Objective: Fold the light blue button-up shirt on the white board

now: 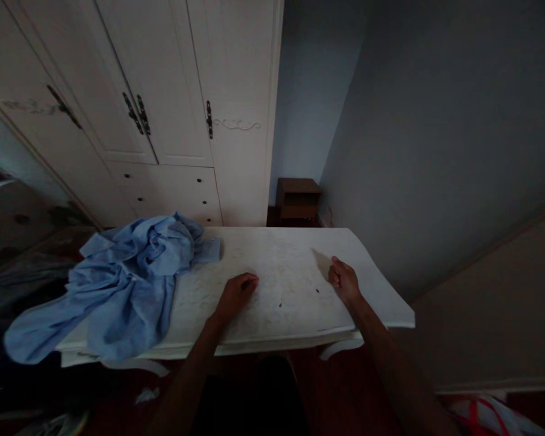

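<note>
A crumpled light blue shirt lies in a heap on the left end of a white table, with a cuff stretched out to the right and part of the cloth hanging over the front edge. To the right of the shirt and apart from it, my left hand is by the tabletop, its fingers curled together with nothing seen in them. My right hand is closed in a fist over the table's right side, and no object shows in it.
Behind the table stands a white wardrobe with dark handles. A small brown cabinet sits in the back corner beside a grey wall. Dark specks dot the tabletop. At lower right lies a bag with red straps.
</note>
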`<state>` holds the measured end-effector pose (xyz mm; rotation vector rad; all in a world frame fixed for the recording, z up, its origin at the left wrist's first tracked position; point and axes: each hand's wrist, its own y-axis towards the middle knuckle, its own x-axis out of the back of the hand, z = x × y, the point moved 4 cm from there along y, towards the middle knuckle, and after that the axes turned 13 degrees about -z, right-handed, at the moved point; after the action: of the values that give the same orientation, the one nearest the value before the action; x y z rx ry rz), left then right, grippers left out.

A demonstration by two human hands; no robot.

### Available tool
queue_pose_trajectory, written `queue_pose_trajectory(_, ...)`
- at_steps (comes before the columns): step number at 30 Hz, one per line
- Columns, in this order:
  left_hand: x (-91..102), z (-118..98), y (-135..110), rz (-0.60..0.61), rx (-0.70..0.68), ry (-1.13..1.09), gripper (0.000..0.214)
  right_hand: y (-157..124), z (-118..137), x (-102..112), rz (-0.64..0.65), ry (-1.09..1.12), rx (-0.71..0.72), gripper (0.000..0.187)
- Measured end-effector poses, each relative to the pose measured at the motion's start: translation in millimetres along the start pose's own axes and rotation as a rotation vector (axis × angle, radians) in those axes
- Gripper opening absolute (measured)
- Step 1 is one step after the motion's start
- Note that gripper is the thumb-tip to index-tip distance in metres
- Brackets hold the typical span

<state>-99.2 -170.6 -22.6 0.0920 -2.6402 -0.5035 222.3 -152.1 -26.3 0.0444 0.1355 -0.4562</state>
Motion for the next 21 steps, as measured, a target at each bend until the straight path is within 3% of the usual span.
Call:
queue_pose_trajectory(4,0.4,1.8,-8.5,-0.019,-0.052,0.07,0.022,5.5,-0.6,3.3,0.011,0.257,-0.086,0.057)
queue_pose_trajectory(10,3.1,1.7,-11.1,-0.025,-0.079,0.13,0.022,11.0,-3.6,9.9,0.038,0.403,-0.222,0.053)
queue_pose_trajectory(16,3.2,-1.6,-11.3,-0.032,-0.061,0.113,0.023,8.1,-0.3,13.5,0.05,0.38,-0.221,0.052)
queue_pose_trajectory(21,4.3,-5.5,-12.3,-0.01,-0.032,0.101,0.023,5.1,7.3,13.5,0.058,0.246,-0.127,0.052)
